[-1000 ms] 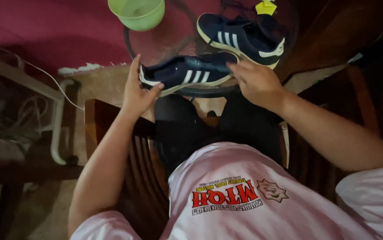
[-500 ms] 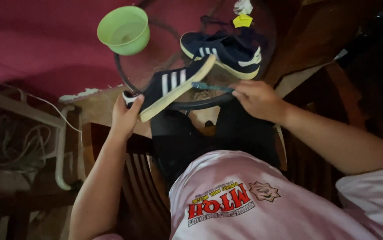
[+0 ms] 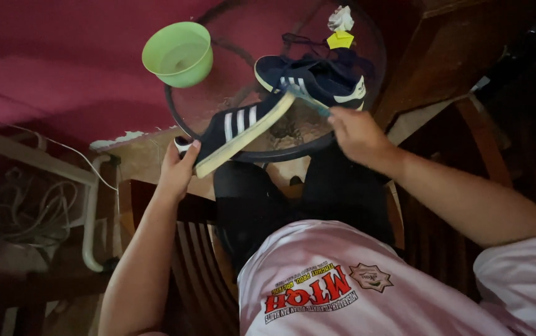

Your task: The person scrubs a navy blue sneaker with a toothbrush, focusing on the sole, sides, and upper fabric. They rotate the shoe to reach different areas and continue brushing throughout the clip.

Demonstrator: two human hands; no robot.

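The left hand (image 3: 178, 169) is clenched around the heel end of a dark blue sneaker (image 3: 238, 130) with white side stripes and a pale sole, holding it tilted on edge so that its toe points up and away over the near rim of the round glass worktop (image 3: 367, 93). The right hand (image 3: 356, 134) is closed on the handle of a small teal brush (image 3: 308, 101), whose far end meets the sneaker's toe at the edge of the sole. The sneaker looks light enough for one hand; its upper seems soft and would give under a squeeze, while the rubber sole is the stiff part, so the heel and the sole's edge, where the left hand now has it, are probably the firmest places to hold. Gripped at one end only, it may twist under the brush's push. The brush seems thin, light and rigid, easy to pinch but likely to slip if wet. Beyond the held sneaker, further onto the worktop, lies a second sneaker (image 3: 318, 78) of the same kind, flat on its sole. To the left of that one, at the worktop's far-left rim, stands a light green bowl (image 3: 178, 55); behind it lie a yellow scrap (image 3: 339, 40) and a crumpled white bit (image 3: 341, 17).
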